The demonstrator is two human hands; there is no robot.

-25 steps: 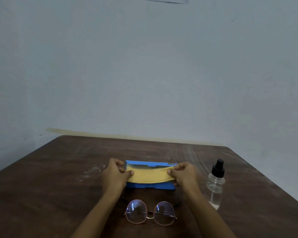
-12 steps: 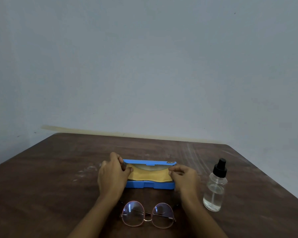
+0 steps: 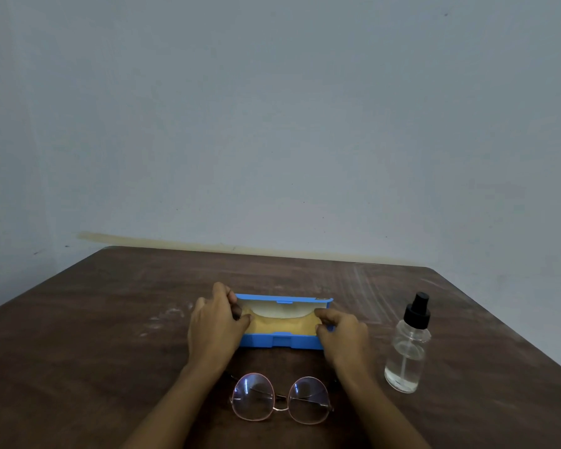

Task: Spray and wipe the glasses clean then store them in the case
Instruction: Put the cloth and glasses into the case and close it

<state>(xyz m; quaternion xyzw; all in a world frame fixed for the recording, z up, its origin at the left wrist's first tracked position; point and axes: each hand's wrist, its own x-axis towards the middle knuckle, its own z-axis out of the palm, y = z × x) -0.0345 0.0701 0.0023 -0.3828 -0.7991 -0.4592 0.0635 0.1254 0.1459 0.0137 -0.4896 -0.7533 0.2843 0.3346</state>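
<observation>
Yellow cloth (image 3: pixel 284 325) sits lower than a second ago, now sunk into the open blue case (image 3: pixel 282 342). Left hand (image 3: pixel 214 322) and right hand (image 3: pixel 344 332) each pinch one end. Glasses (image 3: pixel 280 398) lie on the bench (image 3: pixel 78 335) near the person; spray bottle (image 3: pixel 407 348) stands upright to the right.

Left hand (image 3: pixel 216 325), right hand (image 3: pixel 344 335) and 2 forearms (image 3: pixel 179 403) bare
</observation>
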